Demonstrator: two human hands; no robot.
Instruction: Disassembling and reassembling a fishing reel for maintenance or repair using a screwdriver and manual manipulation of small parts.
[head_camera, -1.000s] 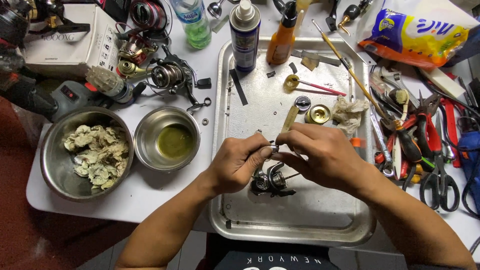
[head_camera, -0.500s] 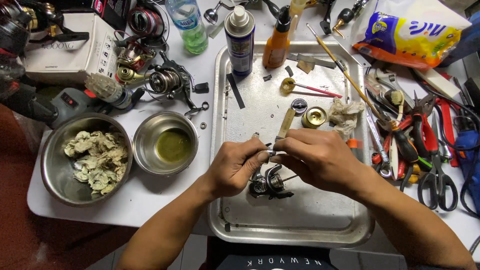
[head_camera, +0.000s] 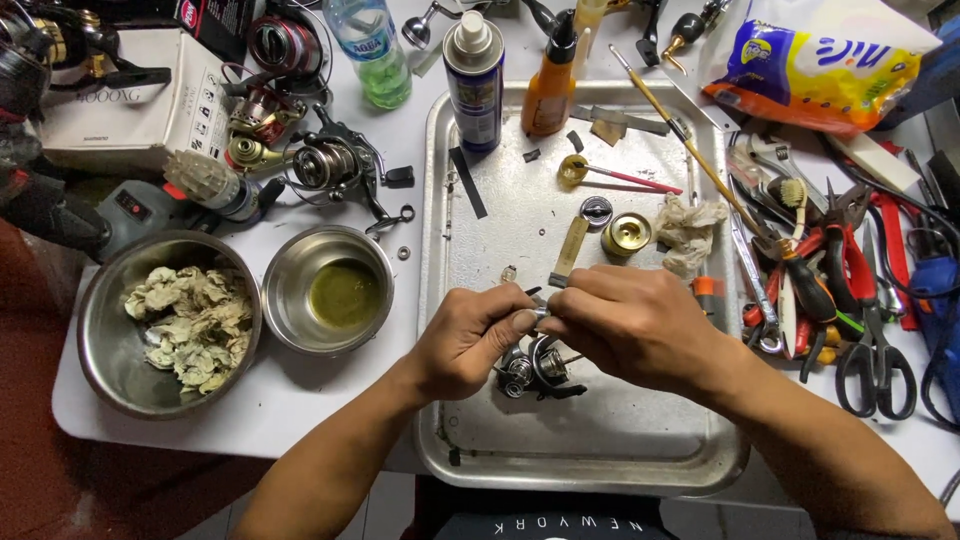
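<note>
Head view: against the frame a second ago the hands have barely shifted; both stay bunched over the same spot of the metal tray (head_camera: 450, 200), and the camera has drifted slightly so the bowls sit a little lower. The left hand (head_camera: 470, 335) comes in from the lower left, fingers curled, thumb and forefinger pinched on a small metal part (head_camera: 541, 314). The right hand (head_camera: 625, 325) reaches from the lower right, knuckles up, fingers closed round the same part. Just beneath them a dark fishing reel body (head_camera: 535, 370) lies on the tray. Bare tray floor opens toward the near rim; farther off stand a spray can (head_camera: 474, 75) and an orange bottle (head_camera: 550, 85). Left of the tray sit two steel bowls (head_camera: 325, 290), right a heap of pliers and scissors (head_camera: 850, 300)
</note>
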